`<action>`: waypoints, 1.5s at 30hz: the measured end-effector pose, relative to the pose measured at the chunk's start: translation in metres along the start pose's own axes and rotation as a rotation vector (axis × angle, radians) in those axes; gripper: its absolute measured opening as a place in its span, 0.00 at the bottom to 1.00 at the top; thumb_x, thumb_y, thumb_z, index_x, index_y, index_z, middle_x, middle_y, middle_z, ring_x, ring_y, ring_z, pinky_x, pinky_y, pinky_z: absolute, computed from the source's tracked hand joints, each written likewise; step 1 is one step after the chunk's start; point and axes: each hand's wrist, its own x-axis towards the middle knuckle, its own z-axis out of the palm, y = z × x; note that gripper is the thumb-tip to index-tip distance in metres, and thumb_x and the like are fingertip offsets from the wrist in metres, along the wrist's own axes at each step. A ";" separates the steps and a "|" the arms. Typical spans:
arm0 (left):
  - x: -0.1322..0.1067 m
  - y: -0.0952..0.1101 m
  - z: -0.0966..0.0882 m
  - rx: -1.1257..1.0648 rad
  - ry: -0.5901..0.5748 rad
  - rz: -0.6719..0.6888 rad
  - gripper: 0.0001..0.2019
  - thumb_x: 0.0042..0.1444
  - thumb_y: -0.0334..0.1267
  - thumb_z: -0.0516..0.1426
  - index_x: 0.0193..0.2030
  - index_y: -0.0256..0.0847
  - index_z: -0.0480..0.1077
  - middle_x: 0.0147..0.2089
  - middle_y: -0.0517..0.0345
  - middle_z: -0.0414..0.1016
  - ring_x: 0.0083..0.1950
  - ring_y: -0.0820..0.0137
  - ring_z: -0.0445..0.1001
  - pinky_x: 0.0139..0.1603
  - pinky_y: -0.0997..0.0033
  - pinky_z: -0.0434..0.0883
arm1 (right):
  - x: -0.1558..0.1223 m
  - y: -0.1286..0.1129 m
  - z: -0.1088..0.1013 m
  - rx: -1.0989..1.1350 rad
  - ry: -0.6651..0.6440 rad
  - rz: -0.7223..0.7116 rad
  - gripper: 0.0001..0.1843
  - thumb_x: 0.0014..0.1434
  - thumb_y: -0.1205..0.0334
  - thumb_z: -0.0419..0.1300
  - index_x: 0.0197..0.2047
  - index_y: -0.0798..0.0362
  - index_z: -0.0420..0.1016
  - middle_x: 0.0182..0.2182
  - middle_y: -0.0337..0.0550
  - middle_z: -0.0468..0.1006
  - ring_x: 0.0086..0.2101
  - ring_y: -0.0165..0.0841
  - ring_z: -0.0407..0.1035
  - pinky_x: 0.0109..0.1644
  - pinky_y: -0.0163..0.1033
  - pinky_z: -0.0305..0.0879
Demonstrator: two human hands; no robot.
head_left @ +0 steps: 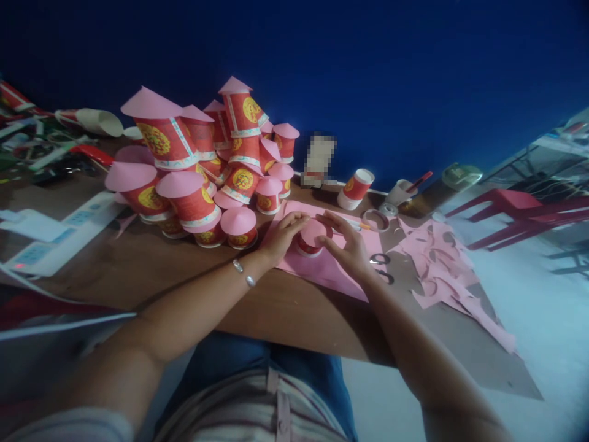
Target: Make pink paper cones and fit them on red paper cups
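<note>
From the head camera, a brown worktop [151, 264] runs out to a dark blue wall [414, 73]. On its left stands a crowded pile of red cups [207, 166], each topped by a pink paper cone, stacked and leaning several high. The nearest of them sits just beside the left hand [281, 236]. Further left lies a white flat device [59, 239], with loose clutter behind it. Behind the hands, an uncapped cup [356, 188] tilts near the wall, a tape roll [375, 219] lies flat, and a second cup holding a red pen [401, 191] lies beyond that. To the right, pink paper scraps [437, 258] trail across the worktop and over its edge, and black scissor loops [383, 267] show just beside the right hand [348, 247]. A red chair [506, 212] stands well apart on the pale floor. Nothing lies between the camera and the hands, though the fingers hide much of what they hold. That is a red paper cup [309, 245], which stands on a pink sheet [322, 273] near the worktop's front edge, between the two hands. Its long axis is upright, its white-rimmed end is down on the sheet, and its pink cap [313, 230] faces up. Both hands are curled around it from opposite sides, fingertips pressed on the cap. A bracelet [243, 274] circles the left wrist.
</note>
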 end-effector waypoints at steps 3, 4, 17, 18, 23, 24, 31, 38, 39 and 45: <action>-0.001 0.001 -0.001 0.007 0.005 -0.003 0.16 0.56 0.51 0.63 0.44 0.43 0.75 0.46 0.58 0.77 0.53 0.64 0.71 0.57 0.65 0.64 | -0.001 0.000 0.002 0.000 0.015 -0.018 0.33 0.63 0.51 0.67 0.69 0.44 0.66 0.61 0.49 0.78 0.60 0.44 0.73 0.67 0.56 0.67; -0.001 0.001 -0.001 0.010 0.008 -0.001 0.16 0.55 0.51 0.63 0.44 0.43 0.75 0.46 0.58 0.77 0.54 0.63 0.70 0.58 0.65 0.64 | -0.001 0.001 0.002 -0.003 0.018 -0.026 0.34 0.63 0.50 0.67 0.69 0.44 0.65 0.61 0.50 0.77 0.61 0.44 0.72 0.67 0.56 0.67; 0.000 0.003 0.002 0.004 0.010 0.012 0.15 0.53 0.49 0.64 0.41 0.42 0.74 0.45 0.56 0.76 0.54 0.63 0.71 0.60 0.63 0.63 | 0.000 0.002 0.005 -0.067 0.013 -0.043 0.34 0.63 0.51 0.67 0.69 0.44 0.64 0.60 0.49 0.79 0.61 0.45 0.72 0.68 0.59 0.65; 0.000 0.003 0.002 0.005 0.009 0.010 0.15 0.53 0.49 0.65 0.41 0.42 0.75 0.45 0.56 0.77 0.54 0.63 0.70 0.60 0.63 0.63 | 0.000 0.002 0.005 -0.070 0.013 -0.044 0.34 0.63 0.51 0.67 0.69 0.44 0.64 0.60 0.49 0.79 0.61 0.45 0.72 0.68 0.59 0.65; -0.001 0.005 0.001 0.010 0.023 -0.005 0.15 0.52 0.50 0.65 0.41 0.42 0.75 0.45 0.57 0.77 0.54 0.63 0.70 0.58 0.64 0.63 | -0.002 0.002 0.005 -0.045 0.007 -0.059 0.36 0.64 0.49 0.66 0.71 0.44 0.62 0.61 0.51 0.77 0.61 0.46 0.71 0.69 0.60 0.64; -0.001 0.005 0.000 0.005 0.026 -0.009 0.15 0.52 0.50 0.65 0.41 0.42 0.75 0.45 0.57 0.77 0.53 0.63 0.70 0.58 0.64 0.63 | -0.002 0.002 0.005 -0.038 0.011 -0.062 0.36 0.64 0.49 0.66 0.71 0.45 0.61 0.62 0.52 0.77 0.62 0.46 0.71 0.69 0.60 0.64; -0.002 0.002 -0.002 -0.010 0.048 0.002 0.15 0.54 0.50 0.65 0.42 0.43 0.75 0.44 0.59 0.75 0.51 0.66 0.70 0.56 0.67 0.63 | -0.007 0.005 0.004 -0.052 0.084 -0.095 0.40 0.63 0.50 0.67 0.73 0.44 0.57 0.64 0.53 0.73 0.63 0.47 0.69 0.68 0.61 0.64; 0.002 0.004 -0.001 -0.113 0.082 0.006 0.19 0.52 0.53 0.65 0.39 0.40 0.73 0.42 0.57 0.76 0.47 0.66 0.73 0.51 0.66 0.67 | -0.010 0.000 0.006 -0.122 0.101 -0.147 0.44 0.62 0.52 0.68 0.74 0.45 0.52 0.63 0.55 0.75 0.64 0.49 0.69 0.70 0.64 0.60; 0.003 0.005 -0.001 -0.115 0.079 0.000 0.19 0.51 0.53 0.66 0.39 0.40 0.72 0.42 0.57 0.76 0.46 0.66 0.73 0.50 0.67 0.67 | -0.009 -0.001 0.006 -0.124 0.099 -0.145 0.44 0.63 0.52 0.68 0.74 0.45 0.52 0.63 0.55 0.75 0.63 0.48 0.69 0.69 0.64 0.61; 0.005 0.007 0.002 -0.057 0.060 -0.010 0.18 0.53 0.51 0.66 0.43 0.40 0.73 0.43 0.56 0.75 0.46 0.66 0.72 0.51 0.66 0.66 | -0.007 -0.004 0.010 -0.162 0.086 -0.079 0.43 0.64 0.52 0.67 0.74 0.46 0.51 0.60 0.55 0.77 0.64 0.48 0.68 0.69 0.64 0.63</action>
